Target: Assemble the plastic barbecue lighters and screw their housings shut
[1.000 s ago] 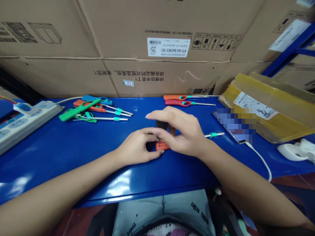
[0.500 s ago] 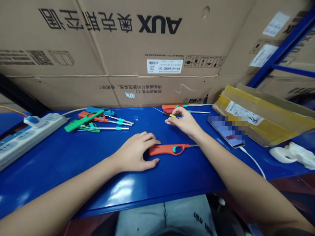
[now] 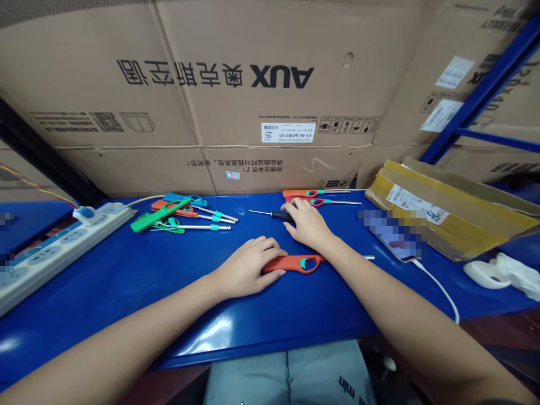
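My left hand (image 3: 247, 269) is closed round the butt end of an orange gas lighter (image 3: 294, 263), with the fingers on its far side and the thumb on its near side. The lighter lies flat, its green trigger showing and its metal tube passing beneath my right forearm. Farther back, my right hand (image 3: 309, 225) has its fingers curled over the black handle of a screwdriver (image 3: 279, 215). The shaft lies level, close to the tabletop, with its tip pointing left; the rear of the handle is hidden by the fingers.
Several lighters (image 3: 169, 212) lie in a heap at left, near a power strip (image 3: 63, 247). Behind my right hand are a red lighter (image 3: 324, 201) and another orange lighter (image 3: 297, 193). A charging phone (image 3: 390, 236) and an open carton (image 3: 447, 208) stand right; large cardboard (image 3: 236, 107) closes the back.
The screwdriver has come down from a tilt to lie level, and my right fingers now curl over its handle. My left fingers have closed on the orange lighter's end. The view has shifted slightly.
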A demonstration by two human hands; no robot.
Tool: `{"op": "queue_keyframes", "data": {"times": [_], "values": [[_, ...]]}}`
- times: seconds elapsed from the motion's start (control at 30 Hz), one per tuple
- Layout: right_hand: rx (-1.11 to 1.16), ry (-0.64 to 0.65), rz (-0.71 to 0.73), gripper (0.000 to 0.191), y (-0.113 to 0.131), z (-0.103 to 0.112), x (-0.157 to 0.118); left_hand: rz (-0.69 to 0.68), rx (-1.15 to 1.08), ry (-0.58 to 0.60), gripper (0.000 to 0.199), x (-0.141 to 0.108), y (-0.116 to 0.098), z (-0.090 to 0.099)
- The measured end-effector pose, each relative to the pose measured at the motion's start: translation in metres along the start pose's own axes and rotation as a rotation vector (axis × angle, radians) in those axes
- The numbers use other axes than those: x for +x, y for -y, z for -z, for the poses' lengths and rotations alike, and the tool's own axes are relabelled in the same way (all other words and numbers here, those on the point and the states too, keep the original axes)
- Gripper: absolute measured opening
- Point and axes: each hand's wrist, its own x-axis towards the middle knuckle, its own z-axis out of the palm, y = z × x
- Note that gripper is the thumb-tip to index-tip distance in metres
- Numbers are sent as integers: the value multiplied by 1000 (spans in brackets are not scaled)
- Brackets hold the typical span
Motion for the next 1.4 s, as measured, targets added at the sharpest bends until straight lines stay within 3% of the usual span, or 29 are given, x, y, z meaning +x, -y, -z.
{"op": "queue_keyframes", "data": {"times": [0.07, 0.27, 0.5, 0.83, 0.97, 1.0, 1.13, 1.23, 1.4], "values": [[70, -8, -62, 38, -6, -2, 0, -3, -7, 2, 31, -1, 1, 1], [225, -56, -96, 23, -22, -19, 11, -15, -30, 9, 29, -1, 1, 2], [369, -66, -43, 44, -12, -31, 14, 1, -50, -7, 29, 1, 1, 0], [330, 11, 18, 53, -7, -21, 5, 18, -40, -13, 25, 3, 3, -3], [333, 22, 57, 39, -15, 2, -1, 25, -16, -20, 23, -1, 13, 3], [363, 71, 64, 33, -19, 10, -3, 28, -10, -25, 22, -3, 17, 5], [485, 577, 27, 38, -38, 42, -10, 83, -26, -77, 22, -6, 40, 14], [446, 678, -19, 38, -50, 55, -12, 106, -23, -87, 23, -7, 51, 17], [390, 695, -25, 38, -58, 57, -11, 133, 39, -73, 29, -8, 50, 21]]}}
